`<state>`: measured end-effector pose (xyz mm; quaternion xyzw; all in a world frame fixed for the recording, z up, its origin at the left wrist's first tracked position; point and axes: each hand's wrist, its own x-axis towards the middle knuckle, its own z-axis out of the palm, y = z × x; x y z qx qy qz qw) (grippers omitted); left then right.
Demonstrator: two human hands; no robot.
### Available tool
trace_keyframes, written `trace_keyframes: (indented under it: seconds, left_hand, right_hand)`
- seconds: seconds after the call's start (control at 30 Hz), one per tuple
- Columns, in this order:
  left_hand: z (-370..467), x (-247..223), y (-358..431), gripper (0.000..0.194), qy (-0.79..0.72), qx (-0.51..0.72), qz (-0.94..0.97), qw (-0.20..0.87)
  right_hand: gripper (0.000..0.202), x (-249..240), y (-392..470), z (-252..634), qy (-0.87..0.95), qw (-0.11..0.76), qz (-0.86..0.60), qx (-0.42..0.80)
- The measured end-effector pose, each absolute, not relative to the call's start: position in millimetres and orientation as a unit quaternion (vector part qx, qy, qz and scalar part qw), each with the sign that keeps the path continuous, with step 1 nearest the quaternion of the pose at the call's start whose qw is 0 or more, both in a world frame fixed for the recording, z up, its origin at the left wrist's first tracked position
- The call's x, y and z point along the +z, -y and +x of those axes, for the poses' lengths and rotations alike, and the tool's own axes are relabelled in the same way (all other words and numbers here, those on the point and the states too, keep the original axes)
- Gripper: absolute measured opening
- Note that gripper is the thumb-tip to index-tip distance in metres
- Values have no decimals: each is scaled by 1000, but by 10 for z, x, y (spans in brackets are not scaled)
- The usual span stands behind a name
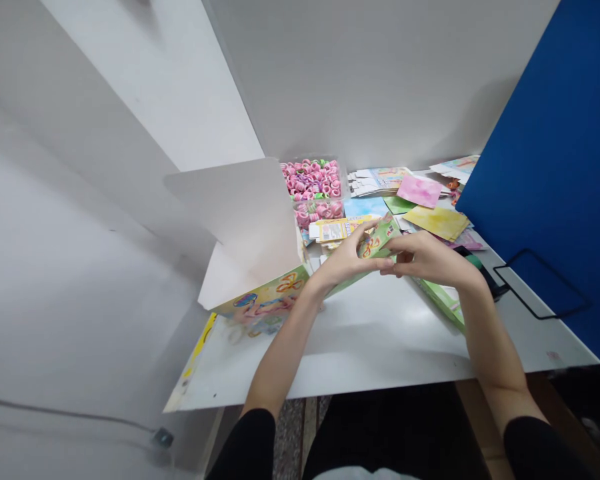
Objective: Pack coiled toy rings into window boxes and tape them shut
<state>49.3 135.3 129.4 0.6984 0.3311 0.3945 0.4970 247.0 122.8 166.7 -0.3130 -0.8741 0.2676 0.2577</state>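
Observation:
A green printed cardboard box (375, 241) is held over the table between my two hands. My left hand (347, 260) is closed around its left side, thumb stretched along the near edge. My right hand (420, 257) has curled fingers pressed to the box's right end; the exact grip there is partly hidden. To the left of my left hand stands a larger open box (267, 293), its white lid raised and its front printed with colourful pictures. Just beyond my hands lie flattened yellow printed cartons (333, 230).
Clear plastic tubs (344, 180) of pink and green bands stand at the back. Coloured cards, including a pink card (420, 191) and a yellow card (437, 222), lie beside stacked cartons (380, 180). A black tape dispenser (487, 273) sits right, near a blue panel (545, 167).

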Motion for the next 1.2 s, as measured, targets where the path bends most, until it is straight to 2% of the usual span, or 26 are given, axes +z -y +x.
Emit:
trace_keyframes:
  seconds: [0.13, 0.2, 0.27, 0.4, 0.5, 0.63, 0.87, 0.97, 1.07, 1.13, 1.2]
  left_hand:
    - [497, 1232, -1379, 103, -354, 368, 723, 465]
    - [516, 1210, -1354, 96, -364, 353, 747, 429]
    - [543, 1208, -1314, 89, -398, 358, 786, 308]
    - [581, 1215, -1285, 85, -466, 307, 830, -19]
    - [585, 1177, -1336, 73, -469, 284, 832, -83]
    - [570, 1117, -1401, 67, -460, 297, 834, -65]
    - [556, 1096, -1448, 63, -515, 271, 813, 25]
    - [567, 1074, -1482, 64, -489, 293, 817, 89]
    - [586, 1062, -1503, 49, -432, 337, 817, 182]
    - [597, 1074, -1494, 37, -412, 332, 810, 253]
    - [608, 1102, -1461, 38, -399, 320, 804, 301]
  right_hand:
    - [23, 1638, -1291, 2470, 871, 263, -338, 241]
    - [24, 1620, -1326, 2494, 854, 278, -364, 248]
    - [25, 1612, -1350, 2531, 816, 325, -406, 253]
    - [33, 1656, -1339, 2604, 741, 422, -451, 263]
    - [41, 1711, -1294, 2625, 747, 405, -430, 304]
    - [49, 1715, -1271, 2624, 761, 370, -431, 314]
    - [48, 1632, -1275, 2584, 778, 363, -440, 263]
    - [41, 1600, -1277, 2573, 787, 401, -426, 195]
    - [26, 1606, -1267, 2591, 792, 427, -424, 109]
    - [17, 1640, -1251, 2623, 790, 424, -438, 56]
    - [12, 1681, -1240, 2661, 793, 406, -454, 31]
